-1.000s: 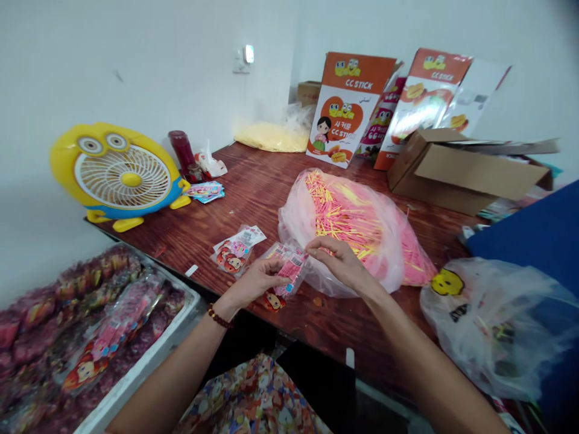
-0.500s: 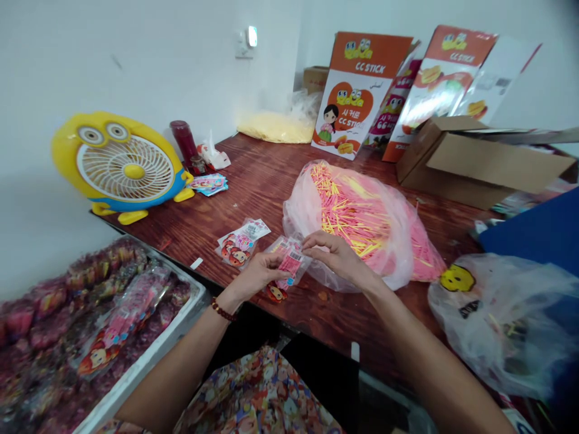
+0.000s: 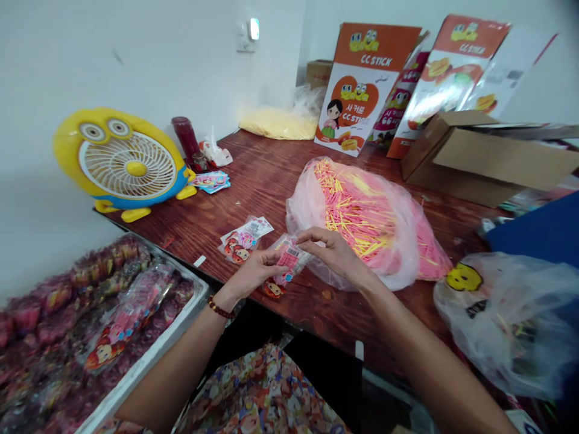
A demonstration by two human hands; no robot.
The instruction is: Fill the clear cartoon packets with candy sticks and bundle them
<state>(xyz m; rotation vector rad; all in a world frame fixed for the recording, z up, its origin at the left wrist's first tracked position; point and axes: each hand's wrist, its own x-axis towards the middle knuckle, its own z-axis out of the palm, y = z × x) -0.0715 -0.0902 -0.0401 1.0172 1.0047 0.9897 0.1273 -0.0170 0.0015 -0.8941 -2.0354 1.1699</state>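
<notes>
Down at the far left, a white-rimmed box (image 3: 178, 325) is crammed with shiny, pinkish clear-plastic packets (image 3: 45, 337), so I'd guess a good batch is already done. Next over, some flat-looking printed pouches with red-haired cartoon faces (image 3: 244, 241) lie on the dark reddish wooden surface (image 3: 257, 172), apparently waiting their turn. Then the left hand (image 3: 253, 271): thumb and fingers pinched onto a clear plastic packet with pink contents and a barcode (image 3: 288, 256), held tilted just above the front edge. It's glossy and kinda crinkly up top; can't tell if the cartoon face below belongs to it. Right hand (image 3: 332, 256) has its fingers curled nearly together at the packet's top end, but no idea whether they're actually gripping anything. Just behind that sits a big translucent bag of pink and yellow sticks (image 3: 362, 217), loads left, so nowhere near finished imo.
</notes>
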